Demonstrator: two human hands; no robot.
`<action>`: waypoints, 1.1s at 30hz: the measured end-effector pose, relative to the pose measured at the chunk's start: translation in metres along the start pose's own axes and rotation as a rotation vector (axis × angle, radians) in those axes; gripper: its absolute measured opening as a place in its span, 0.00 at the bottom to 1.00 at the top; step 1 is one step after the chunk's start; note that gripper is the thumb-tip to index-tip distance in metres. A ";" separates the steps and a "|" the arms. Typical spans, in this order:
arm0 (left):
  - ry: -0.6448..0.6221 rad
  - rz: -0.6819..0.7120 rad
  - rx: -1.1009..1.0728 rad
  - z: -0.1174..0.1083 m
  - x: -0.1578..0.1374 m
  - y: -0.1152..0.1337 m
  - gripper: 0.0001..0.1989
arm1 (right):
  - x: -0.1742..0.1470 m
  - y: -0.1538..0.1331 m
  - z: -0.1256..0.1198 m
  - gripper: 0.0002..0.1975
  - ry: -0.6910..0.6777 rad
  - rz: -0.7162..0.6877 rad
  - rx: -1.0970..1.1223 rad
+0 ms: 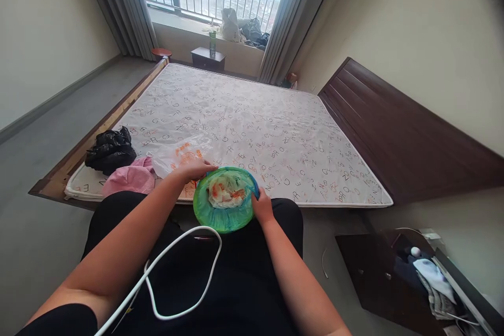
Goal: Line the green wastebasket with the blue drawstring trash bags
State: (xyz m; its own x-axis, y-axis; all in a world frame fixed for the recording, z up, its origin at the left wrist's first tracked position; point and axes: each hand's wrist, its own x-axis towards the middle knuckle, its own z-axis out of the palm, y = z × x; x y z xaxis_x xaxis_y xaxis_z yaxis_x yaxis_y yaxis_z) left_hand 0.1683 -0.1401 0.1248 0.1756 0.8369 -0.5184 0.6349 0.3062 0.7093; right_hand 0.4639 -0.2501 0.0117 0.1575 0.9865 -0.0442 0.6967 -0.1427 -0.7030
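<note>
A round green waste bin, seen from above, stands between my knees with a thin blue-green bag lining it and folded over its rim. Crumpled whitish plastic with orange marks lies inside. At the bin's far edge, my left hand is closed, its fingers on the liner at the rim. My right hand grips the bin's right rim, where the liner looks bluer; its fingertips are partly hidden. Just beyond my left hand, a clear plastic bag with orange print is spread on the mattress.
A black plastic bag and pink cloth lie at the mattress's near left corner. A white cable loops before my chest. The dark headboard stands right, above a low cabinet bearing clothes. A nightstand holds a green bottle.
</note>
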 end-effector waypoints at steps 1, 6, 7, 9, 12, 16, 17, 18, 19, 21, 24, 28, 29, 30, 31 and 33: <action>-0.034 0.001 -0.050 -0.005 0.001 -0.002 0.19 | 0.000 0.000 0.000 0.17 -0.004 -0.025 0.025; 0.184 0.119 -0.108 0.003 0.000 -0.001 0.14 | 0.000 0.001 0.000 0.29 0.013 -0.109 0.141; 0.282 0.163 -0.047 0.008 0.000 -0.001 0.14 | -0.001 0.001 -0.001 0.32 0.015 -0.120 0.158; 0.446 0.262 0.105 0.019 0.000 -0.001 0.16 | -0.001 0.001 -0.002 0.36 0.012 -0.147 0.182; 0.539 0.372 0.303 0.037 -0.002 -0.006 0.18 | -0.002 0.003 -0.004 0.35 0.026 -0.175 0.217; 0.548 0.469 0.486 0.059 -0.008 -0.015 0.17 | -0.001 0.006 -0.005 0.30 0.088 -0.109 0.210; 0.540 0.491 0.524 0.064 -0.009 -0.018 0.17 | -0.001 0.007 -0.006 0.30 0.094 -0.102 0.197; 0.531 0.509 0.554 0.067 -0.010 -0.020 0.17 | -0.001 0.007 -0.006 0.30 0.097 -0.101 0.183; 0.519 0.522 0.576 0.070 -0.010 -0.022 0.17 | -0.002 0.007 -0.007 0.30 0.100 -0.102 0.168; 0.496 0.540 0.601 0.073 -0.010 -0.026 0.16 | -0.003 0.006 -0.009 0.29 0.111 -0.098 0.129; 0.465 0.559 0.606 0.075 -0.010 -0.028 0.15 | -0.004 0.004 -0.011 0.27 0.125 -0.095 0.037; 0.487 0.453 0.548 0.073 -0.014 -0.021 0.17 | -0.005 0.001 -0.010 0.26 0.149 -0.137 -0.094; 0.491 0.399 0.531 0.072 -0.016 -0.017 0.19 | -0.005 0.001 -0.009 0.26 0.153 -0.151 -0.120; 0.487 0.347 0.522 0.071 -0.018 -0.012 0.20 | -0.006 0.000 -0.009 0.26 0.156 -0.161 -0.140; 0.476 0.302 0.524 0.069 -0.019 -0.008 0.21 | -0.006 0.000 -0.009 0.25 0.158 -0.166 -0.154; 0.435 0.247 0.562 0.066 -0.021 0.000 0.22 | -0.007 0.000 -0.009 0.25 0.163 -0.167 -0.159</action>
State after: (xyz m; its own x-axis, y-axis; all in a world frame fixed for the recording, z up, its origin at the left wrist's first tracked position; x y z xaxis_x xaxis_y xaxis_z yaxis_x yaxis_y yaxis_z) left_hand 0.2142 -0.1879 0.1040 0.1238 0.9906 -0.0576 0.9244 -0.0940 0.3697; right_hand 0.4687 -0.2573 0.0185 0.1330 0.9733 0.1869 0.8214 -0.0027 -0.5704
